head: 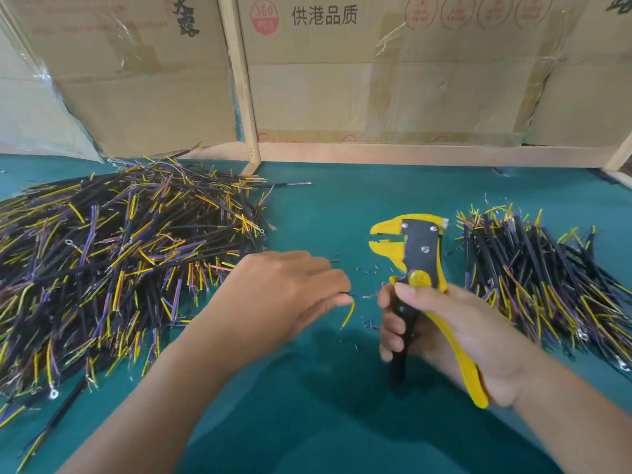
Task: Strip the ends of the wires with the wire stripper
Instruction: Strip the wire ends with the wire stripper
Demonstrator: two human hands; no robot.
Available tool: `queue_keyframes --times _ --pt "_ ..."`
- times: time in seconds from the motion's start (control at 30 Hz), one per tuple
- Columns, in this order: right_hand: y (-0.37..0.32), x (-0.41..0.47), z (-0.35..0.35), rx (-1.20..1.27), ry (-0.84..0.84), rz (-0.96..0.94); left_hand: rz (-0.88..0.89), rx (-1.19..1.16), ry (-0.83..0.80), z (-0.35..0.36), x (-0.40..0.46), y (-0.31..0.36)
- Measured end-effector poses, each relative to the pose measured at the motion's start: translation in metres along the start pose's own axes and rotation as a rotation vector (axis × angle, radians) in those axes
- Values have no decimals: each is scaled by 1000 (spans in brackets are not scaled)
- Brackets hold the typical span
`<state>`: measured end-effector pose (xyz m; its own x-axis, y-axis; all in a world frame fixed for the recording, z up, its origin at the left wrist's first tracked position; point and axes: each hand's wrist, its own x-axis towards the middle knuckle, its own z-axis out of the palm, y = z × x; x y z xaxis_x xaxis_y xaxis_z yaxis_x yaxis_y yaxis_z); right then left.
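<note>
The right hand (455, 323) is gripping the yellow wire stripper (422, 268) by its handles, head upright; the left hand (284, 295) is pinching a wire (349, 311) just beside it, above the green tabletop (342, 206); wire piles are lying left (119, 254) and right (540, 275).

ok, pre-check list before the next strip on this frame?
1. Wire stripper in hand: ok, right hand grips both handles.
2. Stripper mouth open and free: ok, the jaws stand apart with nothing between them.
3. Wire held: ok, left hand pinches it, yellow and blue cores sticking out.
4. Wire end lined up with the mouth: not ok, the cores sit below the head, near the right fingers.
5. Which cores are already bare: cannot tell, tips too small.
6. Supply: ok, big wire pile at left, smaller pile at right.
</note>
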<state>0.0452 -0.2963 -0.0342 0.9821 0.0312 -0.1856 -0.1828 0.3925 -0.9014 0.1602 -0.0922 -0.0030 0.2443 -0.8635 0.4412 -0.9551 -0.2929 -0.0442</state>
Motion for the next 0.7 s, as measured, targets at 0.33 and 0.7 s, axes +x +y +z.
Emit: queue_keyframes --times 0.33,0.7 --pt "1 -3 8 -157 43 -75 43 62 19 -3 6 18" --pt "1 -2 7 -257 66 -148 44 52 39 -1 5 17"
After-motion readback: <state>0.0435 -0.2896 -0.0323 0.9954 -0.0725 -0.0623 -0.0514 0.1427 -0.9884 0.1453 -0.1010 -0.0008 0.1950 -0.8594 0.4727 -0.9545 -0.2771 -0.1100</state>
